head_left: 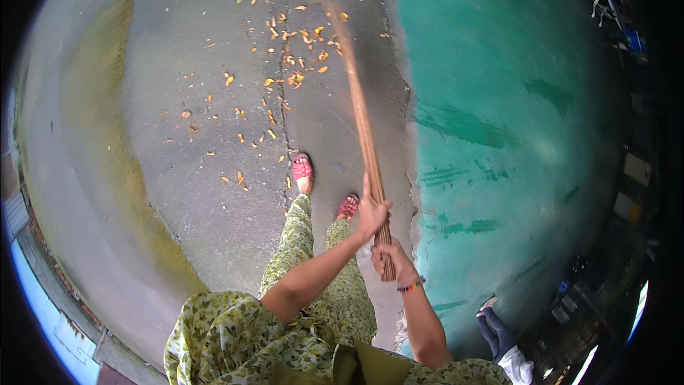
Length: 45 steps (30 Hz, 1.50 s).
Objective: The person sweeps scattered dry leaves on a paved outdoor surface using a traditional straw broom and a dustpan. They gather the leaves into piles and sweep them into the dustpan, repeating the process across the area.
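Observation:
A long stick broom (362, 117), a bundle of thin brown sticks, slants up and forward over the pavement. Its far tip is smeared by motion. My left hand (372, 215) is wrapped round the bundle higher up, with one finger stretched along it. Lower, near the butt end, my right hand (394, 259) grips the same broom; a colourful bracelet (411, 286) is on that wrist. Yellow and brown fallen leaves (296, 80) lie scattered on the grey concrete (235, 235), several of them just left of the broom's far part.
Green-painted ground (499, 171) with darker wet-looking streaks borders the concrete on the right, along a cracked edge. A mossy strip (135, 164) curves down the left. My feet in red sandals (302, 167) stand below the leaves. Another person (504, 346) is at the lower right, near clutter.

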Motion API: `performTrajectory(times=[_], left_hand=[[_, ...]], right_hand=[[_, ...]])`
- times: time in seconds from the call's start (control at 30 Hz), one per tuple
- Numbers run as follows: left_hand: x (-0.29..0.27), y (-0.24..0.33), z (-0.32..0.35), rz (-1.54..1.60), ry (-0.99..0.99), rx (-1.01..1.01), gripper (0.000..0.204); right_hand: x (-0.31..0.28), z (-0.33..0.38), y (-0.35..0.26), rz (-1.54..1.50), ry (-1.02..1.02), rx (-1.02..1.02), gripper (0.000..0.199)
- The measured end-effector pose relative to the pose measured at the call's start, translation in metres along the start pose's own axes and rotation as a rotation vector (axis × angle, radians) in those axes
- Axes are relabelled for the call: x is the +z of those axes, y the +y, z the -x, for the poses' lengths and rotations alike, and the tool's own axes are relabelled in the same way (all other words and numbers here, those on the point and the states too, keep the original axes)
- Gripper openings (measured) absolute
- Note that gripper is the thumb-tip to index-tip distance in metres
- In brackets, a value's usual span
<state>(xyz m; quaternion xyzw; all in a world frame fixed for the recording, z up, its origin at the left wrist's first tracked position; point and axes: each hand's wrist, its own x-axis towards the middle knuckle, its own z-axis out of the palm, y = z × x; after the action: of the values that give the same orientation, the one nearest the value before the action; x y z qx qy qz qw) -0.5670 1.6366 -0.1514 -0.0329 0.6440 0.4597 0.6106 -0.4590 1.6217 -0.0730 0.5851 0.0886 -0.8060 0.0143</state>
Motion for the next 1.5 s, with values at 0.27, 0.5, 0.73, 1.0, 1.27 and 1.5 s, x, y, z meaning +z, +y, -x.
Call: performTrajectory(times=[0.27,0.5,0.73,1.0,1.27,1.5], left_hand=[[-0.039,-0.018,-0.076,-0.006,-0.312,-0.142,0.087],[-0.244,-0.018,-0.022,0.225,0.291,-0.17,0.051],[-0.23,0.058,0.029,0.299,0.692,0.101,0.073],[-0.074,0.048,0.024,0.159,0.024,0.03,0.081],[-0.025,0.106,-0.138,0.041,-0.46,-0.282,0.043],[-0.113,0.211,-0.217,0.231,0.163,-0.051,0.059]], right_hand=[[0.059,-0.081,0.011,-0.175,0.057,-0.043,0.011],[0.177,-0.113,0.084,0.324,-0.187,0.257,0.012],[0.178,-0.096,0.025,0.334,-0.55,0.414,0.011],[0.109,0.022,0.001,0.001,-0.131,0.119,0.014],[0.131,-0.094,-0.112,-0.287,0.0,-0.064,0.012],[0.197,-0.182,-0.216,0.227,-0.229,0.131,0.014]])
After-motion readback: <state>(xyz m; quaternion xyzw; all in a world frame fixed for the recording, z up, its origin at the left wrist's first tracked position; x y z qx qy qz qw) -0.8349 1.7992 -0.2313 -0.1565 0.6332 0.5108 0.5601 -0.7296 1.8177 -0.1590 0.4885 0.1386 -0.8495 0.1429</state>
